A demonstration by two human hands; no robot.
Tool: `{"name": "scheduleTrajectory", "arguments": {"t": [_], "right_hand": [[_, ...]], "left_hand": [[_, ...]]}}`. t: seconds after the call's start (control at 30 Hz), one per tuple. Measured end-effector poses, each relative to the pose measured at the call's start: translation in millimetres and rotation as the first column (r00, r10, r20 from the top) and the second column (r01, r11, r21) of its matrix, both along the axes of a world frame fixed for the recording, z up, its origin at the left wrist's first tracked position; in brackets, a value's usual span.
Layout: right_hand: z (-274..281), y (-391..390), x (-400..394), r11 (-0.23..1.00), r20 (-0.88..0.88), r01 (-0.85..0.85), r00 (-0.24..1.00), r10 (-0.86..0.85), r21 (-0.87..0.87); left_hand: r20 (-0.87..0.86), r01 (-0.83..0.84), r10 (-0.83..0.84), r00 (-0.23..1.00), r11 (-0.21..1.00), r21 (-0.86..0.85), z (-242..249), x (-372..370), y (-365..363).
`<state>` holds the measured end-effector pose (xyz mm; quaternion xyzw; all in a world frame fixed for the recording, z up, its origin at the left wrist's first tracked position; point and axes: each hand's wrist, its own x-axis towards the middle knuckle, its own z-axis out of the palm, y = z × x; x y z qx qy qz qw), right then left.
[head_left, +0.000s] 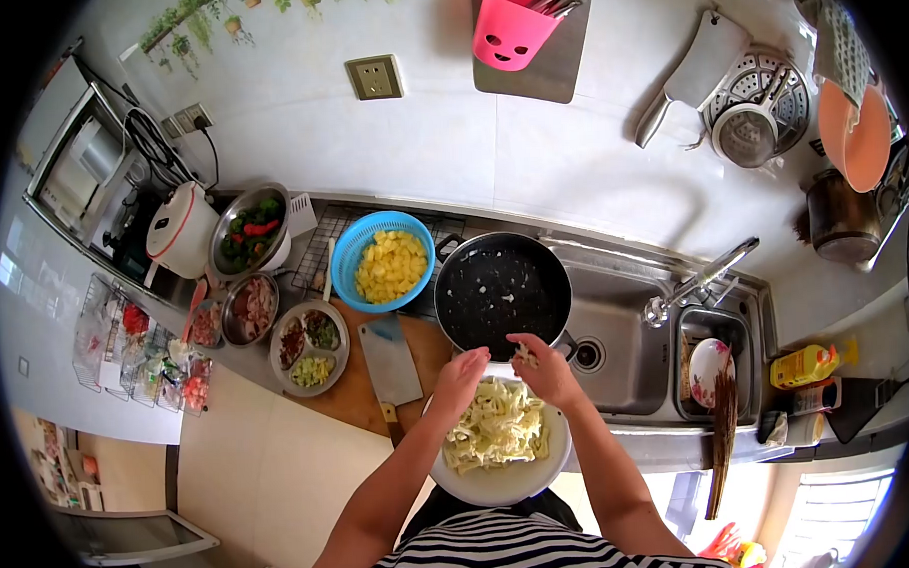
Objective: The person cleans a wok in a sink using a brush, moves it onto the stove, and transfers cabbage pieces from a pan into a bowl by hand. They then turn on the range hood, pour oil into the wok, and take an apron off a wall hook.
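A white bowl (556, 459) heaped with pale cut vegetable pieces (500, 426) sits against the striped shirt, below the counter edge. My left hand (466, 380) is over the bowl's upper left side, fingers together; whatever it may hold is hidden. At the upper right side, my right hand (544, 369) has curled fingers around a few pale pieces. Just beyond both hands stands a black pot (502, 290) with dark liquid or a wet bottom and small white bits in it.
Left of the pot are a blue basket of yellow chunks (389, 266), a cleaver (389, 361) on a wooden board (424, 350), a divided plate (311, 349) and metal bowls. The steel sink (611, 324) and faucet (710, 275) are at right.
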<state>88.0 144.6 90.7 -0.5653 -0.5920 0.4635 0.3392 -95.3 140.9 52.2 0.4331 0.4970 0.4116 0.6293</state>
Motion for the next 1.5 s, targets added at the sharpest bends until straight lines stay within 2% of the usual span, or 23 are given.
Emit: {"name": "scheduleTrajectory", "arguments": {"t": [0.1, 0.17, 0.23, 0.27, 0.33, 0.43, 0.53, 0.63, 0.67, 0.7, 0.73, 0.8, 0.9, 0.93, 0.97, 1.03, 1.1, 1.13, 1.2, 1.27, 1.33, 1.4, 1.5], "right_hand": [[5.2, -29.5, -4.4, 0.994, 0.1, -0.023, 0.995, 0.012, 0.108], [5.1, -44.7, -4.0, 0.995, 0.141, -0.081, 0.987, 0.072, 0.064], [12.2, -60.9, -6.9, 0.949, 0.193, -0.297, 0.942, 0.274, 0.105], [12.7, -67.5, -8.3, 0.949, 0.192, -0.297, 0.943, 0.274, 0.103], [15.0, -76.5, -11.1, 0.894, 0.199, -0.412, 0.904, 0.377, 0.178], [24.7, -80.1, -11.6, 0.89, 0.162, -0.437, 0.895, 0.416, 0.132], [31.4, -73.1, -3.9, 0.937, 0.133, -0.315, 0.946, 0.296, 0.152], [25.2, -45.6, 11.1, 0.969, 0.202, -0.078, 0.979, 0.03, 0.235], [7.1, -33.1, 19.5, 0.938, 0.235, -0.007, 0.969, -0.079, 0.346], [-6.2, -19.3, 27.8, 0.959, 0.194, 0.107, 0.968, -0.161, 0.263], [-24.0, -4.2, 37.6, 0.903, 0.254, 0.119, 0.937, -0.24, 0.412], [-49.3, 21.5, 52.6, 0.87, 0.275, 0.237, 0.884, -0.377, 0.433], [-80.7, 53.5, 65.3, 0.842, 0.322, 0.345, 0.809, -0.491, 0.415], [-79.6, 59.1, 66.3, 0.883, 0.303, 0.39, 0.836, -0.458, 0.26], [-78.8, 64.9, 66.6, 0.882, 0.3, 0.392, 0.835, -0.46, 0.26], [-76.1, 74.4, 66.4, 0.889, 0.248, 0.425, 0.892, -0.378, -0.172], [-89.6, 80.3, 64.3, 0.899, 0.259, 0.412, 0.894, -0.366, -0.149], [-96.3, 82.3, 65.1, 0.909, 0.273, 0.396, 0.895, -0.352, -0.127], [-101.1, 84.1, 68.5, 0.91, 0.296, 0.397, 0.889, -0.35, -0.118], [-100.1, 82.0, 67.3, 0.911, 0.318, 0.397, 0.883, -0.345, -0.113], [-100.8, 78.2, 64.6, 0.888, 0.286, 0.458, 0.857, -0.43, -0.038], [-99.0, 73.2, 62.6, 0.872, 0.244, 0.486, 0.855, -0.458, -0.067], [-97.4, 66.3, 65.3, 0.856, 0.194, 0.505, 0.856, -0.48, -0.111]], "left_hand": [[-0.089, 0.049, -0.046, 0.995, 0.998, 0.034, 8.4, -5.7, -13.8], [-0.113, 0.055, -0.049, 0.992, 0.997, 0.055, 5.5, -8.1, -19.9], [-0.138, 0.061, -0.051, 0.989, 0.995, 0.074, 0.9, -10.8, -24.3], [-0.15, 0.063, -0.053, 0.987, 0.996, 0.066, -2.3, -12.2, -25.3], [-0.162, 0.064, -0.054, 0.985, 0.996, 0.056, -3.4, -13.4, -26.9], [-0.132, 0.052, -0.049, 0.99, 0.998, 0.024, -3.6, -14.4, -29.6], [-0.103, 0.042, -0.04, 0.994, 0.999, 0.011, -5.2, -15.4, -32.7], [-0.082, 0.019, -0.022, 0.996, 0.999, -0.043, -10.6, -16.0, -31.6], [-0.079, -0.034, 0.03, 0.996, 0.999, -0.04, -11.7, -16.3, -30.7], [-0.076, -0.086, 0.083, 0.994, 0.996, -0.038, -13.3, -16.7, -29.5], [-0.078, -0.086, 0.083, 0.994, 0.996, -0.037, -18.1, -18.2, -26.4], [-0.196, -0.159, 0.174, 0.965, 0.983, 0.091, -32.2, -22.0, -15.4], [-0.204, -0.245, 0.256, 0.945, 0.966, 0.077, -42.0, -22.3, 2.8], [-0.206, -0.244, 0.255, 0.945, 0.967, 0.079, -49.2, -23.2, 10.5], [-0.212, -0.223, 0.238, 0.948, 0.97, 0.095, -56.1, -24.7, 18.8], [-0.219, -0.199, 0.22, 0.951, 0.973, 0.114, -57.6, -26.0, 32.9], [-0.344, -0.106, 0.081, 0.936, 0.993, -0.055, -60.8, -26.2, 46.6], [-0.344, -0.101, 0.077, 0.936, 0.993, -0.052, -65.1, -25.1, 50.7], [-0.547, -0.16, 0.165, 0.821, 0.985, 0.058, -64.6, -21.0, 58.1], [-0.592, -0.129, 0.132, 0.795, 0.991, 0.048, -56.5, -20.7, 61.9], [-0.638, -0.098, 0.098, 0.764, 0.995, 0.036, -48.6, -18.6, 64.4], [-0.647, -0.142, 0.203, 0.735, 0.979, 0.145, -46.2, -13.8, 64.8], [-0.633, -0.097, 0.149, 0.759, 0.988, 0.116, -11.4, -4.1, 64.8]]}}
